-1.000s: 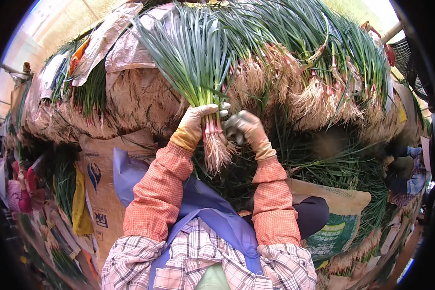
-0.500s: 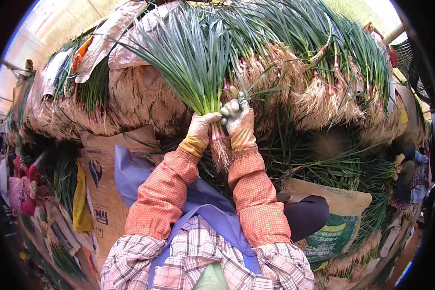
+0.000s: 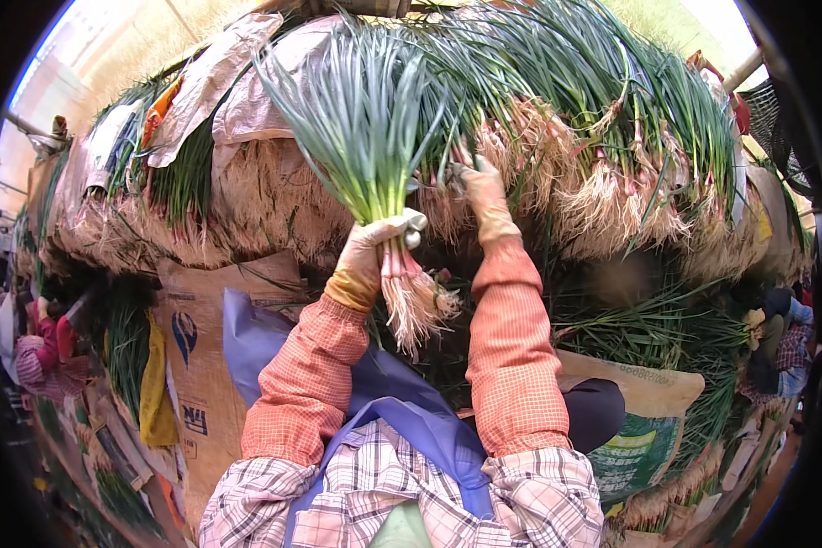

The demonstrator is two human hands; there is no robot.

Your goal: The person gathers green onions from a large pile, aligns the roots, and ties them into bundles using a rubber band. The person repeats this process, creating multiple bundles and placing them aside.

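My left hand [image 3: 384,242], in a pale glove, is closed round a bunch of green garlic [image 3: 371,160]. Its long leaves fan upward, while the reddish stem bases and pale roots hang below my fist. To the right, my right hand [image 3: 482,190], also gloved, is at the front of a heaped row of green garlic [image 3: 603,100]. Its fingers are bent in on stalks there, and the stems and roots partly hide the fingertips. The two hands are apart.
A brown printed sack [image 3: 219,347] lies at left, with a yellow cloth [image 3: 157,393] beside it. Pale sheets [image 3: 212,78] cover part of the heap. Loose green leaves [image 3: 639,320] and a green-printed sack [image 3: 644,429] lie at right. Other people [image 3: 50,352] sit at both sides.
My right hand has left the bunch and moved right to the heap, its fingers now among the stalks there. My left hand still holds the bunch, whose roots now hang slightly lower.
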